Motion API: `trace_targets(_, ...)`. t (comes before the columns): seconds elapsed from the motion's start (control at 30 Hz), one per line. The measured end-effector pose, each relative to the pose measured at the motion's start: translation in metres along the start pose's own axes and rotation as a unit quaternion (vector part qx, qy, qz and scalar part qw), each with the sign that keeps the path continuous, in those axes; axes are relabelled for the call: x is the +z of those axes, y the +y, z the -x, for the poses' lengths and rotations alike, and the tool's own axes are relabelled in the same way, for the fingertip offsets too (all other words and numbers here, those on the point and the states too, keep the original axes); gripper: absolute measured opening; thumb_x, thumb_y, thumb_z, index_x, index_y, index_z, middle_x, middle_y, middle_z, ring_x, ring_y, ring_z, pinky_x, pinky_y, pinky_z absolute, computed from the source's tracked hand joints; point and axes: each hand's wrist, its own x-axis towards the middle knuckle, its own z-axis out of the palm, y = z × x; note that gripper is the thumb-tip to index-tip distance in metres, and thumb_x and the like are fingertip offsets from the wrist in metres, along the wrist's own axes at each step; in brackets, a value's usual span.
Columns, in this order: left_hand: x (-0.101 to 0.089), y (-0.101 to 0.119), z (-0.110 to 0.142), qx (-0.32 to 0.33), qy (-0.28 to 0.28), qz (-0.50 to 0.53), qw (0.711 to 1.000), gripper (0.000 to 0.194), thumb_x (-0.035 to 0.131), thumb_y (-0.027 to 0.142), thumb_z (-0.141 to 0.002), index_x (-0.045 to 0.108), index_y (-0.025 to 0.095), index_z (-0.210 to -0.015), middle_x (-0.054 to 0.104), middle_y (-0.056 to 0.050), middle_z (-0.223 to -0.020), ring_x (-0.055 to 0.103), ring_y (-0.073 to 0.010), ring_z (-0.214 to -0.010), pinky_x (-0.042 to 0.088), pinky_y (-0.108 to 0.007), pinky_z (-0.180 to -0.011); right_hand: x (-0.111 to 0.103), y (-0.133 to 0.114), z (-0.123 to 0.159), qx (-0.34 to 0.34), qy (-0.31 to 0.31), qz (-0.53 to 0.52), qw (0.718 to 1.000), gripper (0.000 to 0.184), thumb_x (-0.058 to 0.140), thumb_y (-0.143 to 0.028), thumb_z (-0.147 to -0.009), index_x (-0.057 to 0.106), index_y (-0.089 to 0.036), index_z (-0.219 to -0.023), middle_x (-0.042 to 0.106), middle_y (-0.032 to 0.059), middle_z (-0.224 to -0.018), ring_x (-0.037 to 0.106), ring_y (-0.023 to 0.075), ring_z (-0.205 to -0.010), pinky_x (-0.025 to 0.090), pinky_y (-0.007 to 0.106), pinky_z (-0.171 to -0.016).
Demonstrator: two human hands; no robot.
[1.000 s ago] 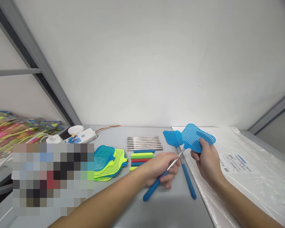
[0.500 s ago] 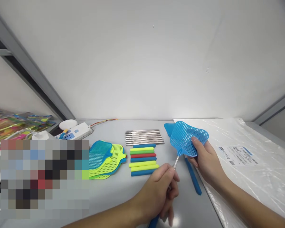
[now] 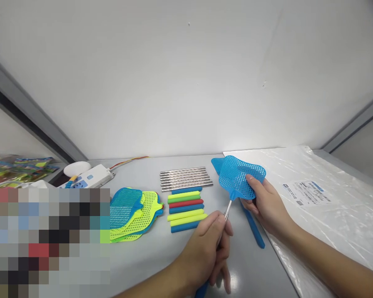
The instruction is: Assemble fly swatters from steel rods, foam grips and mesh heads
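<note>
My left hand (image 3: 208, 252) is closed around the metal rod and blue grip of a blue fly swatter. My right hand (image 3: 264, 203) pinches that swatter's blue mesh head (image 3: 236, 178), thumb on top. A second blue fly swatter (image 3: 251, 225) lies on the grey table (image 3: 149, 256) under my right hand, its head partly hidden behind the held one.
Several foam grips (image 3: 186, 209) in yellow, green, red and blue lie in a row, with several metal rods (image 3: 185, 179) behind them. A stack of blue and yellow swatter heads (image 3: 133, 213) lies to the left. A white power strip (image 3: 88, 178) sits further back, and clear plastic bags (image 3: 317, 198) lie on the right.
Both hands have drawn the swatter nearer to me and slightly left. My left hand has slid down toward the blue grip, and the camera has tilted.
</note>
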Motion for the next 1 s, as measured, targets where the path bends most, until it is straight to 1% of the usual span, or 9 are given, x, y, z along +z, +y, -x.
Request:
trace_targets(0.13, -0.001, 0.0, 0.0, -0.006, 0.001, 0.004, 1.0, 0.028, 0.033, 0.041, -0.097, 0.046, 0.02, -0.083, 0.039, 0.011, -0.045, 0.026, -0.0044, -0.023, 0.044, -0.022, -0.032, 0.002, 0.001, 0.001, 0.008, 0.002, -0.017, 1.0, 0.037, 0.051, -0.052, -0.091, 0.04, -0.023, -0.073, 0.039, -0.0094, -0.044, 0.029, 0.0068, -0.036, 0.023, 0.023, -0.039)
trace_targets(0.37, -0.001, -0.003, 0.001, -0.005, 0.001, -0.002, 1.0, 0.029, 0.032, 0.042, -0.098, 0.046, 0.02, -0.084, 0.04, 0.011, -0.047, 0.026, -0.0041, -0.024, 0.045, -0.022, -0.032, 0.005, -0.003, 0.009, -0.019, 0.016, 0.046, 0.999, 0.034, 0.051, -0.053, -0.091, 0.041, -0.024, -0.076, 0.039, -0.0099, -0.042, 0.033, 0.0076, -0.035, 0.025, 0.021, -0.036)
trace_targets(0.5, -0.001, -0.004, 0.001, -0.002, -0.006, -0.005, 1.0, 0.029, 0.033, 0.043, -0.098, 0.045, 0.021, -0.083, 0.037, 0.011, -0.046, 0.024, -0.0041, -0.025, 0.044, -0.022, -0.031, 0.007, -0.003, 0.013, -0.02, 0.021, 0.045, 0.999, 0.033, 0.056, -0.053, -0.088, 0.042, -0.024, -0.08, 0.039, -0.0099, -0.045, 0.033, 0.0077, -0.035, 0.025, 0.02, -0.033)
trace_targets(0.63, -0.003, -0.001, -0.001, -0.007, -0.01, -0.032, 0.999, 0.03, 0.036, 0.046, -0.097, 0.045, 0.021, -0.082, 0.036, 0.011, -0.047, 0.025, -0.0043, -0.024, 0.04, -0.02, -0.029, 0.007, -0.001, 0.015, -0.032, 0.004, 0.035, 0.999, 0.034, 0.056, -0.052, -0.088, 0.041, -0.024, -0.076, 0.04, -0.0092, -0.047, 0.034, 0.0073, -0.036, 0.025, 0.02, -0.033)
trace_targets(0.7, -0.003, 0.002, 0.0, -0.018, 0.002, -0.058, 0.998, 0.031, 0.037, 0.049, -0.096, 0.045, 0.022, -0.083, 0.036, 0.011, -0.048, 0.026, -0.0045, -0.023, 0.036, -0.018, -0.027, 0.006, -0.001, 0.015, -0.034, -0.01, 0.035, 0.999, 0.034, 0.054, -0.051, -0.09, 0.04, -0.024, -0.074, 0.04, -0.0088, -0.045, 0.034, 0.0075, -0.036, 0.025, 0.02, -0.034)
trace_targets(0.8, -0.001, 0.007, 0.002, -0.04, 0.036, -0.1, 0.994, 0.033, 0.037, 0.053, -0.094, 0.044, 0.022, -0.083, 0.037, 0.011, -0.049, 0.027, -0.0044, -0.022, 0.03, -0.016, -0.025, 0.005, 0.0, 0.014, -0.028, -0.023, 0.024, 0.999, 0.032, 0.055, -0.05, -0.09, 0.041, -0.024, -0.075, 0.04, -0.0088, -0.044, 0.034, 0.0079, -0.035, 0.025, 0.021, -0.034)
trace_targets(0.93, 0.001, 0.011, 0.006, -0.061, 0.071, -0.159, 0.983, 0.034, 0.038, 0.056, -0.093, 0.046, 0.023, -0.087, 0.038, 0.01, -0.052, 0.035, -0.0062, -0.024, 0.025, -0.015, -0.023, 0.008, 0.0, 0.016, -0.014, -0.021, 0.013, 1.0, 0.032, 0.057, -0.049, -0.088, 0.042, -0.024, -0.074, 0.04, -0.0093, -0.044, 0.033, 0.008, -0.035, 0.023, 0.021, -0.034)
trace_targets(0.97, 0.0, 0.012, 0.006, -0.06, 0.076, -0.167, 0.981, 0.034, 0.038, 0.056, -0.093, 0.047, 0.023, -0.088, 0.038, 0.01, -0.053, 0.036, -0.0062, -0.024, 0.025, -0.014, -0.024, 0.01, 0.0, 0.017, -0.006, -0.032, 0.02, 0.999, 0.034, 0.057, -0.049, -0.088, 0.042, -0.024, -0.071, 0.039, -0.0094, -0.042, 0.031, 0.0077, -0.034, 0.021, 0.022, -0.034)
trace_targets(1.0, 0.0, 0.013, 0.006, -0.056, 0.081, -0.171, 0.98, 0.033, 0.038, 0.055, -0.093, 0.047, 0.023, -0.09, 0.038, 0.011, -0.053, 0.035, -0.0059, -0.024, 0.026, -0.014, -0.024, 0.011, 0.0, 0.019, 0.002, -0.058, 0.031, 0.998, 0.037, 0.055, -0.049, -0.089, 0.042, -0.023, -0.066, 0.038, -0.0089, -0.04, 0.029, 0.0076, -0.033, 0.02, 0.023, -0.035)
